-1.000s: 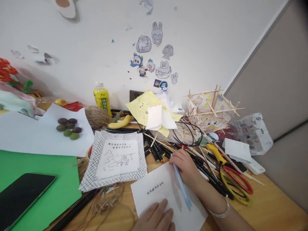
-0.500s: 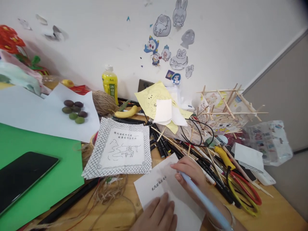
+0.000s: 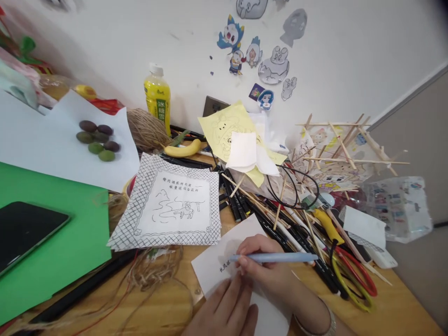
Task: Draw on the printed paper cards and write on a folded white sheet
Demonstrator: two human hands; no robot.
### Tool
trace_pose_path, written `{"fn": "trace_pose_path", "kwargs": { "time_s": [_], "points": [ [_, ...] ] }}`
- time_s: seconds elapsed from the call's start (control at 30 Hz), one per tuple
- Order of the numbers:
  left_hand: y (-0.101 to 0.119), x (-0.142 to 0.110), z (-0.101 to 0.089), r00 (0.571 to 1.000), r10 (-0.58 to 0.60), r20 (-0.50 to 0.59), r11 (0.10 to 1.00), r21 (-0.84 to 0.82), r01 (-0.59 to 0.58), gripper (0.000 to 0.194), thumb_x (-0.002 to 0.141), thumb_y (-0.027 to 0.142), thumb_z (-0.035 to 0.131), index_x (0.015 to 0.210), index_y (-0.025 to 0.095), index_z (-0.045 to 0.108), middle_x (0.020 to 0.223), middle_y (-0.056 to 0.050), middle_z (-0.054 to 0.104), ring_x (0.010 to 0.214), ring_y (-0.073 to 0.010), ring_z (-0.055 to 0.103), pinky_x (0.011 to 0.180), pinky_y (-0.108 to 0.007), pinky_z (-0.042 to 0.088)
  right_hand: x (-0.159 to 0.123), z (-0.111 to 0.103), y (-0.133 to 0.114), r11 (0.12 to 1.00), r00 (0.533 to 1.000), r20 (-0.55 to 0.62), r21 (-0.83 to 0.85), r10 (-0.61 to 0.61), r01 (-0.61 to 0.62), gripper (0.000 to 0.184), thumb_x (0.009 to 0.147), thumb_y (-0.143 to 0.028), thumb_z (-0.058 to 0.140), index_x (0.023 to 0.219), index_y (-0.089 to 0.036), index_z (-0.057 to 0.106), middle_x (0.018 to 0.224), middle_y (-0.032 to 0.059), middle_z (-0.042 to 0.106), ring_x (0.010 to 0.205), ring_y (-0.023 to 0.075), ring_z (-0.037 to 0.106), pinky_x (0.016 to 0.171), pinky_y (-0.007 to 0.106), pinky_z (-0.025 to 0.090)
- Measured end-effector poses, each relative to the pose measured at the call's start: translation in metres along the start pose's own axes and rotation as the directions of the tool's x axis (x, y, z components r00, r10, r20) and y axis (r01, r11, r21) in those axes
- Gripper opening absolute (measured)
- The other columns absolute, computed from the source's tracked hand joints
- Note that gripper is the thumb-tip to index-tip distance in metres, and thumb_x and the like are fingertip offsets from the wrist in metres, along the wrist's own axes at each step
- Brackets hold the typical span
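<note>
A light blue pen (image 3: 287,257) is gripped in my right hand (image 3: 268,273), thumb and fingers closed around it near its tip. The pen lies almost level, with its tip over the line of black handwritten characters on a white sheet of paper (image 3: 208,262). My left hand (image 3: 224,311) rests flat on the lower part of that sheet, fingers stretched out beside the right hand. Part of the writing is covered by my right hand. Left of the sheet lies a stack of papers (image 3: 175,205), the top one showing a line drawing inside a crosshatched border.
Black markers (image 3: 238,205), wooden sticks and yellow-handled pliers (image 3: 327,224) crowd the right side. A phone (image 3: 28,233) lies on green card (image 3: 91,233) at left. Behind stand a yellow drink bottle (image 3: 157,98), twine (image 3: 149,127) and a stick frame (image 3: 336,158).
My right hand has shifted left and down, and the pen has swung from steeply slanted to nearly level, its tip now back over the written characters. The camera view has tilted down slightly.
</note>
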State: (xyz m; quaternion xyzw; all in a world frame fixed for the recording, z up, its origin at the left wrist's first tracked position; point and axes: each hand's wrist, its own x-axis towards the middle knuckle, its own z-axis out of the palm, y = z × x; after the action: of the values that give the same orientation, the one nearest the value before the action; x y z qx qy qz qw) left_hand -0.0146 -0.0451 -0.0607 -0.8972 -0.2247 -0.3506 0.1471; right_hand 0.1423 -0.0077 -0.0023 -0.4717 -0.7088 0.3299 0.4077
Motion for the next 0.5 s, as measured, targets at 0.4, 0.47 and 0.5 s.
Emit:
{"fn": "trace_pose_path", "kwargs": {
  "time_s": [0.4, 0.47, 0.5],
  "points": [
    [0.004, 0.000, -0.002, 0.996, -0.019, 0.083, 0.999, 0.052, 0.015, 0.018, 0.092, 0.019, 0.045, 0.096, 0.015, 0.062, 0.103, -0.005, 0.069, 0.097, -0.0213, 0.060, 0.089, -0.035, 0.036, 0.000, -0.002, 0.007, 0.903, 0.978, 0.196, -0.406, -0.066, 0.142, 0.042, 0.091, -0.027, 0.043, 0.050, -0.020, 0.044, 0.048, -0.0021, 0.047, 0.046, 0.0115, 0.042, 0.046, 0.024, 0.033],
    [0.004, -0.001, -0.004, 0.994, -0.009, 0.108, 0.998, 0.068, 0.002, 0.019, 0.092, 0.022, 0.047, 0.098, 0.015, 0.063, 0.106, -0.006, 0.068, 0.097, -0.0219, 0.059, 0.089, -0.036, 0.036, 0.001, -0.001, 0.008, 0.875, 0.970, 0.220, -0.445, -0.100, 0.191, 0.044, 0.093, -0.026, 0.037, 0.049, -0.021, 0.041, 0.048, -0.0019, 0.045, 0.047, 0.0115, 0.041, 0.047, 0.024, 0.033],
    [0.004, -0.001, -0.005, 0.994, -0.006, 0.113, 0.997, 0.079, -0.003, 0.019, 0.092, 0.023, 0.047, 0.099, 0.015, 0.063, 0.106, -0.006, 0.068, 0.096, -0.0215, 0.059, 0.088, -0.036, 0.036, 0.001, -0.001, 0.009, 0.866, 0.966, 0.229, -0.450, -0.122, 0.216, 0.045, 0.094, -0.025, 0.035, 0.049, -0.021, 0.040, 0.048, -0.0020, 0.045, 0.047, 0.0115, 0.041, 0.048, 0.025, 0.033]
  ]
}}
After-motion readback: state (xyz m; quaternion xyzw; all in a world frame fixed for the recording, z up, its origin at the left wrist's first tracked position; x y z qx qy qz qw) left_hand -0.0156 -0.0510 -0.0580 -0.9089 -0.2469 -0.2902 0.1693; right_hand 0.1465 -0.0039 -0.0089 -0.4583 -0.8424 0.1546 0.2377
